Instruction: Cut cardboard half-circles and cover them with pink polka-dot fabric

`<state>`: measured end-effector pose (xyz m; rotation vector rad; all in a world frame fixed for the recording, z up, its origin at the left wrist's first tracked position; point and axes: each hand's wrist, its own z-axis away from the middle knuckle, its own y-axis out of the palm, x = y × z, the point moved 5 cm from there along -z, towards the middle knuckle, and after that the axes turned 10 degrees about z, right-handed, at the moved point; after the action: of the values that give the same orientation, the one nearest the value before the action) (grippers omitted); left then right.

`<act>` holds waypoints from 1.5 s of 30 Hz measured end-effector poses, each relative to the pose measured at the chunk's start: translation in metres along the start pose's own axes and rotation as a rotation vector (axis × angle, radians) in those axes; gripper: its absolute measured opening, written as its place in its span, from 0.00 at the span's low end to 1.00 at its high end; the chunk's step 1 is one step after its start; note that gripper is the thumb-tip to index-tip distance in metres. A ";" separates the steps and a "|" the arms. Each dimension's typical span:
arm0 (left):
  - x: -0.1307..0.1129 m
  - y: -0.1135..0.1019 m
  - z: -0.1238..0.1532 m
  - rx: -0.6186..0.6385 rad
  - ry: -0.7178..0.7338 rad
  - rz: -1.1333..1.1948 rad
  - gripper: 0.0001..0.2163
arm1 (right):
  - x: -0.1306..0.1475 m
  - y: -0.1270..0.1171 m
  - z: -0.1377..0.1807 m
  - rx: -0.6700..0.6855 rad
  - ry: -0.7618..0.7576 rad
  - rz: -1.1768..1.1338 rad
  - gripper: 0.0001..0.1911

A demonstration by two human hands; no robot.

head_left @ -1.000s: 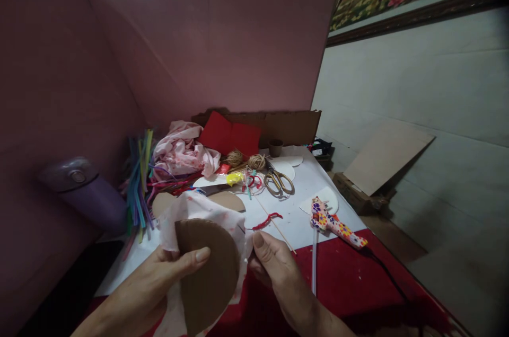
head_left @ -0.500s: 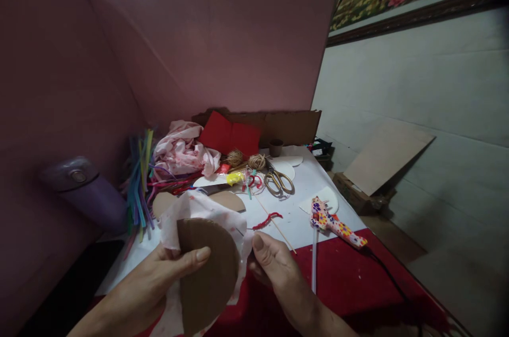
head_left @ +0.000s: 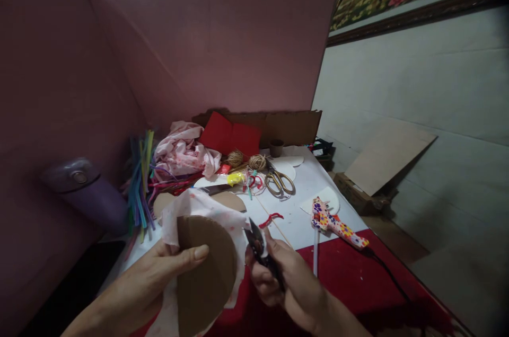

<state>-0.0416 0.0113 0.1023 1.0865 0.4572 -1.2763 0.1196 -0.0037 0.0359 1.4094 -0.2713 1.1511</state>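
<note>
My left hand [head_left: 170,273] is closed on a brown cardboard piece [head_left: 207,278] with a rounded right edge, thumb pressed on its face. Behind it lies a pale pink patterned cloth [head_left: 194,203], which sticks out past the cardboard's edge and is held along with it. Just right of the cloth's edge, my right hand [head_left: 286,278] grips black thread snips [head_left: 260,249], their blades pointing up and apart at the tips. A twisted red pipe cleaner [head_left: 271,219] and a thin wooden stick [head_left: 278,227] lie on the table beyond the right hand.
A flowered glue gun [head_left: 338,228] with a cord lies at right, gold-handled scissors [head_left: 280,184] farther back. Twine balls [head_left: 257,162], crumpled pink cloth [head_left: 183,149], red card [head_left: 230,133] and colored pipe cleaners [head_left: 140,183] crowd the back. A purple bottle [head_left: 89,194] is at left.
My right hand has drawn away from the cloth's edge, turning so the snips now show with blades up. The left hand keeps its hold on cardboard and cloth, nearly unmoved.
</note>
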 end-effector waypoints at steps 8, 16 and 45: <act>-0.006 -0.018 -0.005 -0.024 -0.074 -0.043 0.10 | -0.002 -0.019 0.021 -0.182 0.175 0.056 0.22; -0.009 -0.007 -0.002 0.064 -0.122 -0.096 0.09 | 0.003 0.002 0.012 -0.104 0.019 0.354 0.32; -0.005 -0.003 0.000 0.015 -0.150 -0.153 0.08 | 0.012 0.013 -0.004 -0.142 -0.227 0.428 0.26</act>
<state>-0.0458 0.0146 0.1050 0.9741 0.4242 -1.4870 0.1134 0.0018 0.0521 1.3927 -0.8323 1.2842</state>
